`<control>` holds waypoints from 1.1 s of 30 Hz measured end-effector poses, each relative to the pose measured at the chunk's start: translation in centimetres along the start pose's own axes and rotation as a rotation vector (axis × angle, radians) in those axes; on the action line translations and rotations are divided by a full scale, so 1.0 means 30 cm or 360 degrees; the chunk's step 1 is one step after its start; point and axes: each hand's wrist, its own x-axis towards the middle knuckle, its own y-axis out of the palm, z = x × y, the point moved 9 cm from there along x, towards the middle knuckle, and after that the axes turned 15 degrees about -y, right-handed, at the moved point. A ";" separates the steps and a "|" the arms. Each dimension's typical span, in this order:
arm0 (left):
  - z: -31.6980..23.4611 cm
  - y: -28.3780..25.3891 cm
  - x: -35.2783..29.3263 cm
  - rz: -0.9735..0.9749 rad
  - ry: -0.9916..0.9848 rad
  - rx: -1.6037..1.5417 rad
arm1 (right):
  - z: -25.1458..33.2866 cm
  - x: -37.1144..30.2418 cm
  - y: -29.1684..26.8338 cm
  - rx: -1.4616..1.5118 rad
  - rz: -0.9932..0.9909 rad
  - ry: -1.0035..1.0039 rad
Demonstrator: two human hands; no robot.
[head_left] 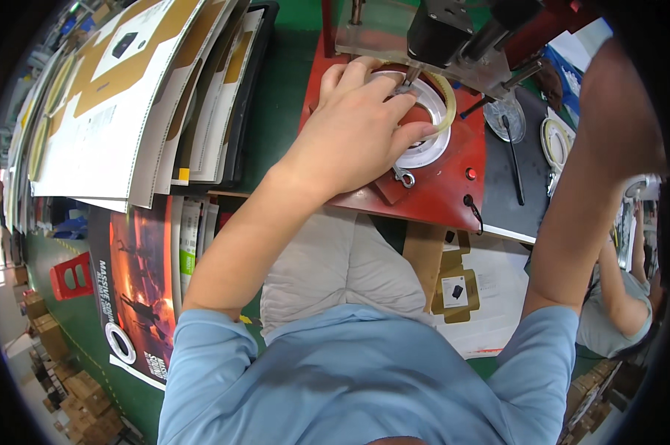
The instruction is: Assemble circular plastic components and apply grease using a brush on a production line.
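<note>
My left hand (361, 119) reaches over a red machine base (453, 159), palm down, with its fingers curved over a pale yellow ring (449, 104) and its thumb against the ring's near edge. Beneath that ring lies a white round ring-shaped part (430, 154); my hand covers much of its left side. Just above the hand hang the machine's clear plate (383, 41) and black motor block (440, 31). My right arm stretches up to the far right, where my right hand (620, 81) is dark and smeared, its fingers not distinguishable.
Printed cardboard sheets (120, 96) stand stacked at left beside a black tray edge (253, 111). A red button (471, 173) sits on the machine. Right of it are a clear dish (505, 119), a black pen-like tool (514, 163) and another ring (555, 141). A co-worker's arm (620, 297) shows at right.
</note>
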 end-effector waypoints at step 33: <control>0.319 0.003 -0.370 -0.0183 -0.0664 -0.0708 | 0.774 -0.338 0.275 -0.0427 0.1643 0.0589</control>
